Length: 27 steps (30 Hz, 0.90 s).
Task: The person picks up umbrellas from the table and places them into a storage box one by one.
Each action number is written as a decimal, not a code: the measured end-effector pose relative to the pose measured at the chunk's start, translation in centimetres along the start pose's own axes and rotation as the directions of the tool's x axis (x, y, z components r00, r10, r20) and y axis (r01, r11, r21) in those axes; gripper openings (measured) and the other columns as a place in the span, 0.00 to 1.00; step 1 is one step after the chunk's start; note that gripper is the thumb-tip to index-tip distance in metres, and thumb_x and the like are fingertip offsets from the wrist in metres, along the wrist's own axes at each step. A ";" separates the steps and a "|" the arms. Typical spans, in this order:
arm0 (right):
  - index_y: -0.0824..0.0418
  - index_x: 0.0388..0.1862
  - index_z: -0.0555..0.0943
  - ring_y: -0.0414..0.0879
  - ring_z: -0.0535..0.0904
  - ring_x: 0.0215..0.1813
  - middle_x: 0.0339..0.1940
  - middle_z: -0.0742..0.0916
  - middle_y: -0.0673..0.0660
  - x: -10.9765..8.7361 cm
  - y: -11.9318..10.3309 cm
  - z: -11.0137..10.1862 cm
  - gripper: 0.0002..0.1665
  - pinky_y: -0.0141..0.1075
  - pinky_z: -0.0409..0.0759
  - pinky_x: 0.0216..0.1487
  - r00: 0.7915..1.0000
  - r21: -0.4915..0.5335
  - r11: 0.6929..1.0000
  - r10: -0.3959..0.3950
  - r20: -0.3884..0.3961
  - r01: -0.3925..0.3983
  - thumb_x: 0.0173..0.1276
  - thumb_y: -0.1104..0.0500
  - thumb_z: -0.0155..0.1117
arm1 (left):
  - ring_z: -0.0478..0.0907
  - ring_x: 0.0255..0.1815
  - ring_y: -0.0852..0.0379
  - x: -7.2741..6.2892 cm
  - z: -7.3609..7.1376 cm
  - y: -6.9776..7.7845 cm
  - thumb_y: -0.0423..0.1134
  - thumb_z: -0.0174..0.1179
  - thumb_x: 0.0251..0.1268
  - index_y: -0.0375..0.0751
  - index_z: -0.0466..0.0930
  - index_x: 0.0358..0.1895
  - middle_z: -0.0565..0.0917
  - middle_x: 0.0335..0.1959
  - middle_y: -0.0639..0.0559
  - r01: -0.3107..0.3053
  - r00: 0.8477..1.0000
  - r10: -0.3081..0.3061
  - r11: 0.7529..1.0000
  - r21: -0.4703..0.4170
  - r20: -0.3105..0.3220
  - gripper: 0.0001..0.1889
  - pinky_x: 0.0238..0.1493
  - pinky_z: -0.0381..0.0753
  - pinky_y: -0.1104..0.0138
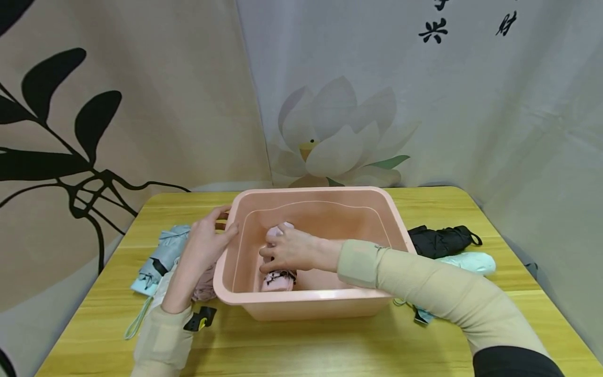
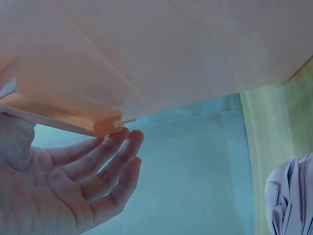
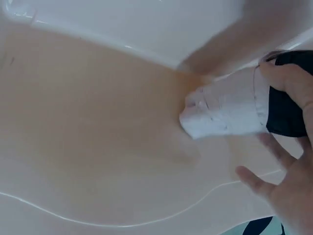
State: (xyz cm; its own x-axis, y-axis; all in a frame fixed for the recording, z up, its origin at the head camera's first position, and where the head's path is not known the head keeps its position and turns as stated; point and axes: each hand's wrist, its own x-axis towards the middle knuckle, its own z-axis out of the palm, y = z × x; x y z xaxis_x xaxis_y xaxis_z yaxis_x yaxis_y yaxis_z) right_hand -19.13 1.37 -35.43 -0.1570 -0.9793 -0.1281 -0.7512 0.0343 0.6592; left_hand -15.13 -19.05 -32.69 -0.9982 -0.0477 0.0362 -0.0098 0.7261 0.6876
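Observation:
A pink plastic tub (image 1: 325, 309) stands on the wooden table. Inside, near its left wall, lies a folded pale pink umbrella (image 1: 278, 284) with a dark patterned band. My right hand (image 1: 291, 250) grips it from above; in the right wrist view the thumb presses the black part beside the pale umbrella end (image 3: 225, 105). At the tub's left rim, my left hand (image 1: 207, 242) holds on, thumb over the edge and fingers outside. The left wrist view shows those fingers (image 2: 105, 166) loosely bent beneath the rim.
Left of the tub lie a light blue folded umbrella (image 1: 169, 248) and a mauve folded bundle (image 1: 205, 285), partly behind my left arm. To the right are a black folded umbrella (image 1: 438, 241) and a mint one (image 1: 473, 262). A printed curtain (image 1: 339, 63) hangs behind the table.

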 end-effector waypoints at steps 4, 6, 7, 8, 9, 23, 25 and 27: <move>0.26 0.58 0.68 0.42 0.76 0.51 0.55 0.79 0.40 0.3 0.0 -0.2 0.24 0.38 0.77 0.44 0.999 0.009 0.999 -0.034 0.025 0.034 0.66 0.49 0.58 | 0.79 0.53 0.36 0.0 -0.1 0.1 0.43 0.52 0.68 0.35 0.62 0.69 0.75 0.59 0.32 -0.002 1.000 0.002 1.000 0.005 -0.004 0.29 0.43 0.86 0.53; 0.27 0.58 0.69 0.42 0.77 0.53 0.55 0.80 0.40 0.6 0.1 -0.5 0.22 0.39 0.77 0.48 0.999 0.017 0.999 -0.039 0.010 0.039 0.69 0.50 0.55 | 0.80 0.52 0.36 0.0 -0.1 0.2 0.43 0.52 0.68 0.35 0.62 0.69 0.75 0.58 0.32 -0.005 1.000 0.005 1.000 0.006 -0.008 0.28 0.43 0.86 0.53; 0.27 0.58 0.70 0.42 0.77 0.54 0.55 0.81 0.40 0.7 0.2 -0.7 0.21 0.39 0.77 0.49 0.999 0.020 0.999 -0.036 0.006 0.035 0.70 0.51 0.52 | 0.80 0.52 0.36 0.0 -0.2 0.2 0.43 0.52 0.68 0.35 0.63 0.68 0.75 0.58 0.32 -0.008 1.000 0.008 1.000 0.009 -0.013 0.28 0.43 0.86 0.53; 0.28 0.59 0.70 0.42 0.77 0.55 0.56 0.81 0.40 0.8 0.3 -0.9 0.21 0.39 0.78 0.51 0.999 0.026 0.999 -0.032 0.009 0.032 0.72 0.51 0.50 | 0.80 0.52 0.36 0.0 -0.2 0.2 0.43 0.52 0.68 0.35 0.63 0.68 0.75 0.58 0.32 -0.011 1.000 0.011 1.000 0.008 -0.015 0.28 0.43 0.86 0.53; 0.30 0.59 0.71 0.41 0.77 0.56 0.57 0.81 0.40 1.0 0.4 -1.1 0.20 0.38 0.78 0.53 1.000 0.031 0.999 -0.027 0.016 0.027 0.73 0.52 0.47 | 0.80 0.52 0.36 0.0 -0.2 0.2 0.43 0.53 0.68 0.35 0.63 0.68 0.75 0.58 0.32 -0.015 1.000 0.015 1.000 0.009 -0.015 0.28 0.43 0.86 0.53; 0.40 0.53 0.78 0.41 0.81 0.47 0.48 0.85 0.42 -0.7 2.3 -3.3 0.14 0.35 0.79 0.40 0.998 0.134 0.989 0.049 0.047 -0.055 0.72 0.48 0.51 | 0.78 0.54 0.35 0.0 -0.1 0.0 0.43 0.52 0.68 0.34 0.63 0.68 0.75 0.59 0.32 -0.018 1.000 0.018 1.000 -0.007 -0.009 0.28 0.43 0.86 0.52; 0.41 0.53 0.78 0.42 0.81 0.46 0.46 0.86 0.43 -1.4 2.9 -3.6 0.14 0.36 0.78 0.40 0.997 0.160 0.984 0.073 0.016 -0.074 0.72 0.48 0.51 | 0.78 0.54 0.35 0.0 -0.1 0.0 0.43 0.52 0.67 0.35 0.63 0.68 0.75 0.58 0.32 -0.022 1.000 0.022 1.000 0.000 -0.013 0.28 0.43 0.86 0.52; 0.44 0.51 0.79 0.43 0.81 0.44 0.42 0.86 0.45 -2.2 3.5 -3.9 0.13 0.36 0.78 0.39 0.995 0.180 0.979 0.102 -0.019 -0.097 0.72 0.50 0.51 | 0.79 0.53 0.35 0.0 -0.1 0.0 0.43 0.52 0.67 0.35 0.63 0.68 0.76 0.58 0.32 -0.027 0.999 0.027 1.000 0.007 -0.018 0.28 0.43 0.86 0.53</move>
State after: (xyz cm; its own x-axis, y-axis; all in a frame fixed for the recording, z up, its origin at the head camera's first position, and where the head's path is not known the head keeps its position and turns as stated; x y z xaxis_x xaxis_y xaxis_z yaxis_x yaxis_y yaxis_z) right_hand -18.94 2.89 -29.94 -0.2205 -0.9743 -0.0464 -0.8355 0.1641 0.5244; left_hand -15.15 -19.09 -32.61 -0.9969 -0.0405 0.0677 0.0165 0.7322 0.6809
